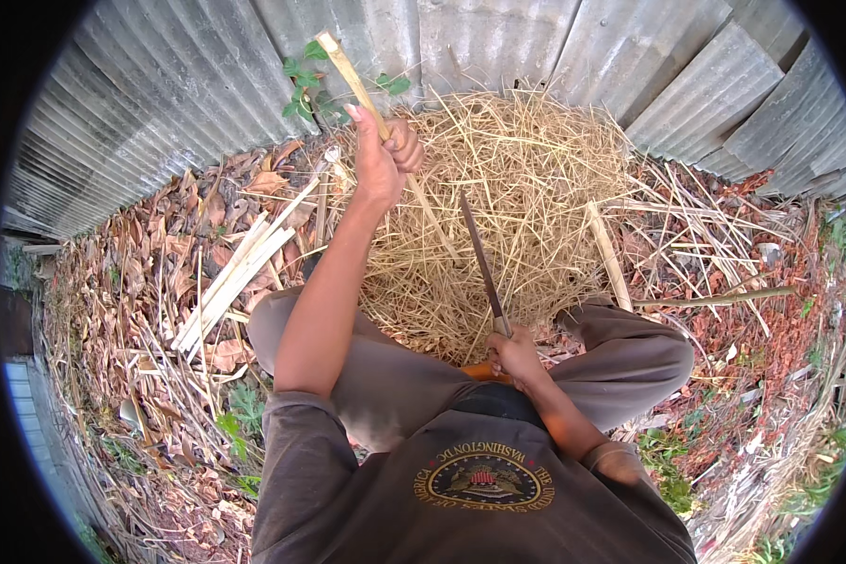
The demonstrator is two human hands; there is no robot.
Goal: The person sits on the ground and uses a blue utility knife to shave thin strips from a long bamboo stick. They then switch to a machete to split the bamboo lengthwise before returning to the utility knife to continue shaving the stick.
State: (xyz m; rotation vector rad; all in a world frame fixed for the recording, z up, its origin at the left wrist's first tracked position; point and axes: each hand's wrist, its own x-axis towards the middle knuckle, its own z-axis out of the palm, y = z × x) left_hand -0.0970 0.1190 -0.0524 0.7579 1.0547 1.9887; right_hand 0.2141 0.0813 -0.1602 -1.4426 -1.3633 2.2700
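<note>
Left hand (385,155) is fisted tight around a bamboo strip (371,103), arm stretched out so the strip slants away from the body, probably to keep it clear of the blade. Right hand (514,357) is closed on the orange handle of a long knife (484,263), tucked near the lap with the edge pointing out over the straw pile (526,188). More split strips (240,273) lie left on dead leaves, metal sheeting (498,42) behind. Only label-ish thing: a round gold emblem (484,479) on the grey shirt.

Left hand (385,155) around a bamboo strip (378,117), right hand (514,355) on a long knife (484,263) over straw (526,188).
</note>
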